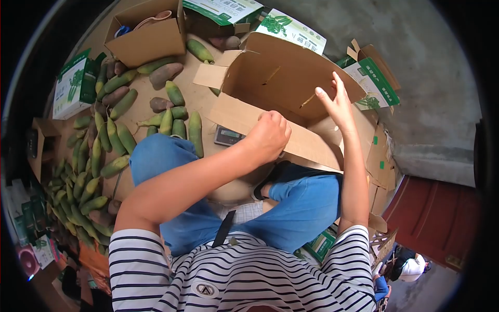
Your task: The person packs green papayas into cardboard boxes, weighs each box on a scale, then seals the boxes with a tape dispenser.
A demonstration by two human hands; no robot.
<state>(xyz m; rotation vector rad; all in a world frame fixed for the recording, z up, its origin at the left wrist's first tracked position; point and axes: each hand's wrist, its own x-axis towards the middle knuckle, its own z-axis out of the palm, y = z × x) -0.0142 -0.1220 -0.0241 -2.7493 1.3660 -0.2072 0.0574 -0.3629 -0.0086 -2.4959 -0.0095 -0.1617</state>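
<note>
Left hand: fingers curled closed at the near flap of a large open carton; appears to have hold of it, fingertips partly hidden. Right hand: open, thumb and fingers spread, raised beside the carton's 3 o'clock end. Looks to grip nothing; contact with cardboard, cannot tell.

Carton at 1 o'clock from view centre, mouth toward the wearer. Side flap sticks out at its 9 o'clock end. Digital scale shows just below the near flap, toward 7 o'clock of the carton; whether it bears any weight, cannot tell.

Around: green radishes heaped from 8 to 11 o'clock, some darker reddish roots among them. Smaller carton at 11, printed carton just beyond the large one.

Handling, judged by eye: corrugated board, likely light in itself; contents partly out of sight, total weight unknown. Walls fairly stiff, flaps softer, apt to fold at the crease or tear if they carry load. Dry surface, little slip expected. Best hold: opposite walls low down, or palms under the base corners; flap edges suit steadying only.
</note>
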